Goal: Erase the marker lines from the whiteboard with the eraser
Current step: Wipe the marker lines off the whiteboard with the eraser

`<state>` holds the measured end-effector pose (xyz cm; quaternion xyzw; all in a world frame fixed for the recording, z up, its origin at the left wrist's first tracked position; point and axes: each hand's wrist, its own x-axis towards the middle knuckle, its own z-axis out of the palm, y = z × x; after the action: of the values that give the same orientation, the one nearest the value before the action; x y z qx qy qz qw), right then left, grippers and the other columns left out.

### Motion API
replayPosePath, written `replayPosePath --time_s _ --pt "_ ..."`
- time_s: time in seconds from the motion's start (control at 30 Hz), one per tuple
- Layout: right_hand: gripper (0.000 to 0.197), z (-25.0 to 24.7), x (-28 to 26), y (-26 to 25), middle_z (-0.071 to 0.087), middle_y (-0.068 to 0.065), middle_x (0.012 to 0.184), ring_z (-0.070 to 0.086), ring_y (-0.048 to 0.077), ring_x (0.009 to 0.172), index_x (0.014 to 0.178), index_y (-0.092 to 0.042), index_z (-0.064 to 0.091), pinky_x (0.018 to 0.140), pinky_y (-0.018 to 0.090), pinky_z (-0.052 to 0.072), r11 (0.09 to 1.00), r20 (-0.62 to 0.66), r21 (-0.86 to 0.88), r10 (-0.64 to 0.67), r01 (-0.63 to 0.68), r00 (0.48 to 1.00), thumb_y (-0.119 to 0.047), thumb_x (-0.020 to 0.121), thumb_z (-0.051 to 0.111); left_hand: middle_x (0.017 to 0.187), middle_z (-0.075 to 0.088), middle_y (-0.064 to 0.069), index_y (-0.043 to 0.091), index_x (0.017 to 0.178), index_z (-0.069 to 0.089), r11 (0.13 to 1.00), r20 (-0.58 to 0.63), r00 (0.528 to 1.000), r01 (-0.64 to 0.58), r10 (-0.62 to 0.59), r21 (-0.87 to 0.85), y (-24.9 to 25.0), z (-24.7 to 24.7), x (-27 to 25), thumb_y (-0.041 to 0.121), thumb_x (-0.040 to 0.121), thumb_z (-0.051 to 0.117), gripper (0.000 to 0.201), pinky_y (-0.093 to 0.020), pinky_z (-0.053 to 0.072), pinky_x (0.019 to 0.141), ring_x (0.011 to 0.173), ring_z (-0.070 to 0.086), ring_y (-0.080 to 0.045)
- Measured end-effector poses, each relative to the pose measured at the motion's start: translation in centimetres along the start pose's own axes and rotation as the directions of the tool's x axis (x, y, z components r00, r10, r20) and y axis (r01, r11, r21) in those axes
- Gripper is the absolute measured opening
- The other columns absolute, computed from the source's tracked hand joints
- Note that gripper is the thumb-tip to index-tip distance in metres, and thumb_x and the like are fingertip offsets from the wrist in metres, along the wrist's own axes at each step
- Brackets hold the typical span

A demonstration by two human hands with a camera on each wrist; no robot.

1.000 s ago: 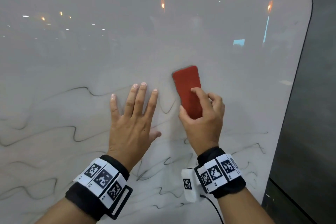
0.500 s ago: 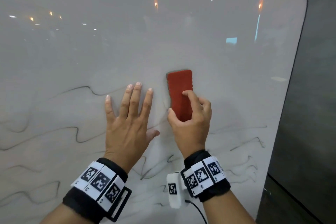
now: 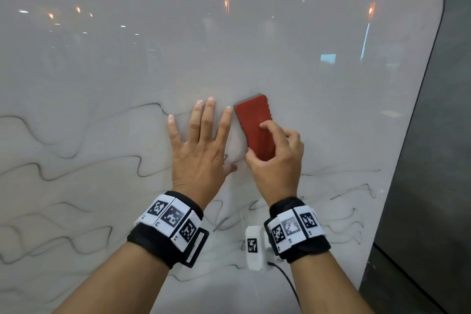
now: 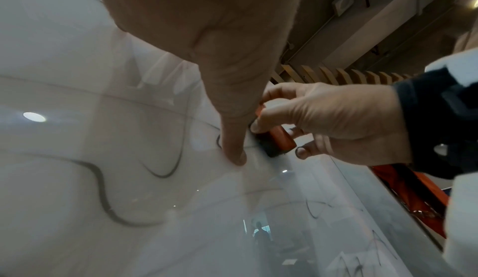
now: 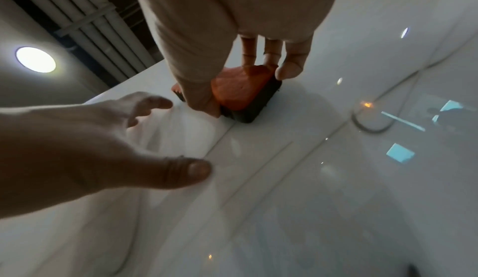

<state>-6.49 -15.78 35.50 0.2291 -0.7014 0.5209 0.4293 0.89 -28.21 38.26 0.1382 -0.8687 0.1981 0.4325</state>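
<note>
A red eraser (image 3: 253, 122) with a dark felt underside (image 5: 248, 105) lies pressed against the whiteboard (image 3: 229, 46). My right hand (image 3: 276, 158) grips its lower end, thumb on one side and fingers on top. My left hand (image 3: 201, 148) lies flat on the board just left of the eraser, fingers straight and spread, its thumb (image 4: 232, 142) touching the surface. Wavy black marker lines (image 3: 76, 168) cross the lower half of the board, on the left and below both wrists. Around the eraser a patch of board is wiped clean.
The board's rounded right edge (image 3: 428, 84) meets a dark grey wall (image 3: 443, 186). Faint marker squiggles (image 3: 356, 194) run toward that edge at the lower right. The upper half of the board shows only light reflections.
The eraser and my right hand have slid left across the board until they sit right beside my left hand. The short line between the hands has gone. My left hand stayed flat.
</note>
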Motion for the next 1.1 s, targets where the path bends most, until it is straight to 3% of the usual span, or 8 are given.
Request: replayPosePath --time_s 0.17,0.33,0.5,0.67,0.83,0.9,1.0,1.1 --pt "0.053 0.2 0.5 0.1 0.047 -0.006 0.112 0.046 0.017 0.103 0.118 -0.038 0.058 0.073 0.023 0.045 0.992 -0.072 0.074 0.104 -0.099 0.992 -0.022 0.071 0.079 0.162 0.011 -0.012 0.023 0.157 0.013 0.999 0.0 1.0 0.027 -0.027 -0.02 -0.2 -0.1 0.0 0.067 0.057 0.08 0.128 -0.067 0.01 0.114 0.15 0.008 -0.029" --pt "0.053 -0.3 -0.3 1.0 0.048 -0.006 0.111 0.045 0.015 0.102 0.116 -0.038 0.06 0.071 0.005 0.037 0.999 -0.042 0.033 0.026 -0.024 0.999 -0.02 0.07 0.081 0.161 0.014 -0.012 0.022 0.156 0.016 0.999 -0.022 0.999 0.032 -0.033 -0.043 -0.2 0.0 0.0 0.064 0.055 0.083 0.129 -0.067 0.01 0.114 0.15 0.011 -0.029" --pt "0.057 0.0 0.3 1.3 0.052 0.001 0.112 0.049 0.018 0.102 0.116 -0.038 0.056 0.075 0.033 0.052 0.985 -0.123 0.101 0.155 -0.143 0.98 -0.018 0.069 0.081 0.162 0.011 -0.012 0.022 0.157 0.014 0.999 -0.002 0.999 0.036 -0.036 -0.025 -0.2 0.0 0.0 0.067 0.055 0.082 0.13 -0.066 0.008 0.114 0.15 0.01 -0.029" --pt "0.056 0.6 -1.5 0.9 0.046 -0.007 0.112 0.046 0.016 0.102 0.117 -0.038 0.056 0.07 0.016 0.045 0.999 -0.013 0.051 0.013 -0.012 1.0 -0.02 0.07 0.082 0.161 0.011 -0.012 0.021 0.156 0.016 0.999 -0.007 0.999 0.035 -0.035 -0.022 -0.2 0.1 0.1 0.067 0.056 0.081 0.128 -0.066 0.006 0.114 0.15 0.011 -0.029" --pt "0.056 0.0 1.2 2.3 0.054 0.004 0.107 0.047 0.016 0.096 0.116 -0.032 0.059 0.08 0.044 0.052 0.967 -0.238 0.136 0.245 -0.217 0.94 -0.014 0.068 0.08 0.161 0.01 -0.012 0.022 0.157 0.014 0.999 0.009 0.999 0.042 -0.041 -0.013 -0.3 0.2 0.1 0.069 0.055 0.08 0.131 -0.066 0.008 0.114 0.15 0.01 -0.03" --pt "0.058 0.8 0.0 1.4 0.052 0.002 0.11 0.048 0.018 0.098 0.117 -0.036 0.056 0.078 0.039 0.053 0.977 -0.166 0.123 0.191 -0.172 0.967 -0.017 0.068 0.081 0.161 0.011 -0.012 0.021 0.157 0.016 0.999 -0.004 0.999 0.041 -0.041 -0.018 -0.3 0.3 0.1 0.068 0.056 0.08 0.129 -0.066 0.01 0.114 0.15 0.011 -0.03" --pt "0.057 1.8 -2.6 0.6 0.048 -0.005 0.114 0.046 0.015 0.101 0.118 -0.037 0.056 0.073 0.007 0.039 0.999 -0.018 0.047 0.004 -0.003 1.0 -0.023 0.069 0.083 0.161 0.015 -0.013 0.021 0.156 0.019 0.999 -0.033 0.999 0.031 -0.032 -0.032 -0.4 0.5 0.1 0.065 0.059 0.08 0.123 -0.066 0.009 0.114 0.15 0.014 -0.031" --pt "0.054 1.4 -1.7 1.6 0.051 -0.002 0.114 0.046 0.017 0.1 0.118 -0.034 0.061 0.073 0.009 0.036 1.0 -0.064 -0.019 0.002 -0.003 0.998 -0.022 0.071 0.084 0.161 0.014 -0.013 0.02 0.156 0.019 0.999 -0.024 0.999 0.026 -0.027 -0.033 -0.8 0.6 0.0 0.064 0.058 0.081 0.125 -0.067 0.009 0.113 0.15 0.013 -0.031"
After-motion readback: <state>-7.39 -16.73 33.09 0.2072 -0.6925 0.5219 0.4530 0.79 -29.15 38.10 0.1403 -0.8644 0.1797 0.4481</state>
